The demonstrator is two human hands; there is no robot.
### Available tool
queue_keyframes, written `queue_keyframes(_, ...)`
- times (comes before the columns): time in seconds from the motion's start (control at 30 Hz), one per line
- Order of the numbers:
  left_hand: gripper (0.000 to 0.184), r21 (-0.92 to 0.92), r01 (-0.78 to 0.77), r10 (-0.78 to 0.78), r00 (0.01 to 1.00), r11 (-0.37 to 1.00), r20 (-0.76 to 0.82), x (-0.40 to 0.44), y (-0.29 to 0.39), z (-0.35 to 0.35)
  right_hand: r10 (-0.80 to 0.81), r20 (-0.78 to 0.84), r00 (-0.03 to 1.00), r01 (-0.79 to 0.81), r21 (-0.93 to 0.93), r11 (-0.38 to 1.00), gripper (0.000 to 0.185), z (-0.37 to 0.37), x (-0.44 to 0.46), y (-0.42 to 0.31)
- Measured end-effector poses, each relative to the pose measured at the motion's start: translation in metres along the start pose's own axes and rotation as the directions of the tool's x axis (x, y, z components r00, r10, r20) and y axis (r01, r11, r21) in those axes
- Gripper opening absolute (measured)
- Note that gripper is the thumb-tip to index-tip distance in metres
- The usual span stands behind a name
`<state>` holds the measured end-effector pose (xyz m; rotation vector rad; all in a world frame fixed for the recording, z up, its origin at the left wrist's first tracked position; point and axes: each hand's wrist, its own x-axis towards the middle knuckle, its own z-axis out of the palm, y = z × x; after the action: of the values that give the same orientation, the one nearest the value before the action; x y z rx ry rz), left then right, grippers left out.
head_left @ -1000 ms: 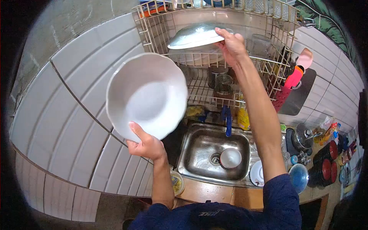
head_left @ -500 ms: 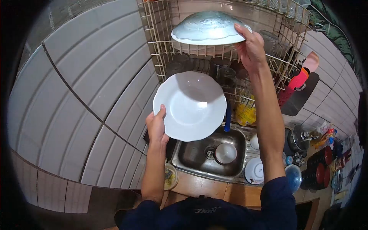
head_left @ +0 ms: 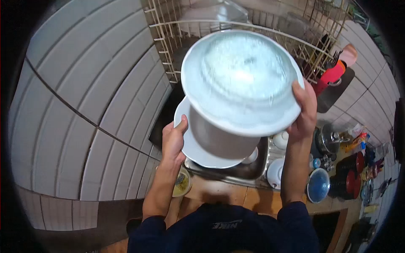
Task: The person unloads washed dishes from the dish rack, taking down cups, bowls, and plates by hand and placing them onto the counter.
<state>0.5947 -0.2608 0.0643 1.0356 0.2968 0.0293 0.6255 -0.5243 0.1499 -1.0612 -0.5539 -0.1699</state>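
My left hand (head_left: pixel 173 141) grips the left rim of a white scalloped plate (head_left: pixel 215 154), thumb on its upper face. Above and partly over it, my right hand (head_left: pixel 304 107) holds a second dish, a pale shallow bowl (head_left: pixel 244 71), by its right edge. The bowl shows a shiny underside, and its shadow falls on the plate. Whether the two rims touch I cannot tell. Both dishes are held over the steel sink (head_left: pixel 240 170), covering much of it. A small white bowl (head_left: pixel 252 157) in the sink is mostly hidden by the plate.
A wire dish rack (head_left: pixel 261 28) hangs ahead, with red utensils (head_left: pixel 331 76) at its right. On the drainer stands a white dish (head_left: pixel 275 173). A blue bowl (head_left: pixel 318 185) and dark red pots (head_left: pixel 354 181) sit on the right counter. The tiled wall (head_left: pixel 84 84) is close on the left.
The shallow bowl has come down and nearer from the rack, its underside turning toward me, and now overlaps the plate. The plate in my left hand has moved slightly lower.
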Motion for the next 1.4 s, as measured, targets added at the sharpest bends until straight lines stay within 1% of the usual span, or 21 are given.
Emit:
queue_keyframes(0.03,0.032,0.033,0.013,-0.013,1.000,0.999,0.017,-0.006,-0.006,-0.002,0.000,-0.076,0.997,-0.003,-0.038,0.999,0.049,0.010,-0.017,-0.002)
queue_keyframes(0.1,0.030,0.049,0.065,-0.063,0.997,0.997,-0.037,-0.019,-0.012,-0.002,0.074,-0.181,0.981,-0.084,-0.051,0.995,0.055,0.007,-0.047,0.003)
queue_keyframes(0.13,0.028,0.117,0.061,-0.055,0.997,0.991,-0.056,-0.026,-0.013,-0.001,0.105,-0.196,0.975,-0.108,-0.002,0.994,0.063,0.009,-0.060,0.001)
queue_keyframes(0.17,0.026,0.183,0.053,-0.040,0.997,0.982,-0.070,-0.031,-0.017,-0.001,0.114,-0.205,0.972,-0.128,-0.057,0.990,0.068,0.007,-0.071,0.002)
queue_keyframes(0.2,0.022,-0.012,0.006,-0.005,0.999,1.000,0.048,-0.030,-0.027,-0.009,0.136,-0.218,0.966,-0.148,-0.036,0.988,0.071,0.005,-0.080,0.004)
queue_keyframes(0.27,0.022,-0.013,0.038,-0.037,0.996,0.999,0.077,-0.035,-0.035,-0.023,0.176,-0.250,0.952,-0.183,-0.009,0.983,0.073,0.002,-0.101,0.007)
queue_keyframes(0.3,0.022,-0.020,0.049,-0.047,0.993,0.999,0.107,-0.039,-0.038,-0.028,0.236,-0.247,0.940,-0.243,0.004,0.970,0.075,-0.002,-0.112,0.008)
queue_keyframes(0.33,0.023,0.009,0.003,-0.005,0.986,1.000,0.169,-0.042,-0.042,-0.033,0.293,-0.244,0.924,-0.298,0.017,0.954,0.078,-0.005,-0.122,0.009)
queue_keyframes(0.37,0.023,0.014,0.017,-0.019,0.985,1.000,0.172,-0.044,-0.048,-0.035,0.297,-0.257,0.920,-0.303,0.018,0.953,0.078,-0.008,-0.130,0.010)
queue_keyframes(0.43,0.035,0.038,0.140,-0.141,0.989,0.989,0.033,-0.046,-0.059,-0.041,0.344,-0.254,0.904,-0.359,-0.015,0.933,0.080,-0.013,-0.146,0.014)
queue_keyframes(0.47,0.035,0.055,0.185,-0.187,0.982,0.981,0.029,-0.050,-0.070,-0.046,0.368,-0.265,0.891,-0.385,-0.014,0.923,0.081,-0.019,-0.163,0.018)
queue_keyframes(0.53,0.050,0.071,0.291,-0.289,0.957,0.954,-0.036,-0.050,-0.082,-0.048,0.395,-0.287,0.872,-0.407,0.021,0.913,0.080,-0.017,-0.174,0.019)
queue_keyframes(0.6,0.053,0.060,0.317,-0.317,0.948,0.946,-0.016,-0.052,-0.094,-0.048,0.408,-0.319,0.856,-0.415,0.048,0.909,0.080,-0.020,-0.188,0.020)
queue_keyframes(0.7,0.058,0.012,0.351,-0.351,0.936,0.936,0.017,-0.058,-0.113,-0.048,0.422,-0.331,0.844,-0.451,-0.010,0.893,0.081,-0.026,-0.211,0.024)
queue_keyframes(0.77,0.060,-0.010,0.371,-0.370,0.928,0.929,0.039,-0.060,-0.126,-0.054,0.497,-0.334,0.801,-0.501,0.080,0.861,0.081,-0.021,-0.215,0.023)
queue_keyframes(0.87,0.063,0.050,0.404,-0.407,0.909,0.913,0.094,-0.059,-0.136,-0.060,0.505,-0.349,0.789,-0.508,0.090,0.856,0.080,-0.025,-0.230,0.025)
queue_keyframes(0.93,0.063,-0.003,0.438,-0.436,0.896,0.899,0.079,-0.063,-0.137,-0.053,0.518,-0.357,0.777,-0.514,0.114,0.850,0.079,-0.027,-0.240,0.030)
queue_keyframes(1.0,0.063,-0.015,0.473,-0.470,0.878,0.881,0.093,-0.064,-0.138,-0.054,0.563,-0.366,0.741,-0.575,0.087,0.813,0.077,-0.030,-0.250,0.035)
queue_keyframes(1.17,0.060,-0.046,0.488,-0.479,0.868,0.872,0.127,-0.065,-0.135,-0.062,0.560,-0.367,0.743,-0.545,0.153,0.824,0.077,-0.032,-0.258,0.043)
queue_keyframes(1.23,0.054,0.017,0.453,-0.452,0.887,0.891,0.088,-0.067,-0.136,-0.069,0.557,-0.358,0.749,-0.535,0.169,0.828,0.078,-0.032,-0.260,0.047)
queue_keyframes(1.4,0.039,0.034,0.450,-0.452,0.891,0.892,0.055,-0.069,-0.135,-0.069,0.557,-0.341,0.758,-0.529,0.179,0.830,0.079,-0.036,-0.265,0.055)
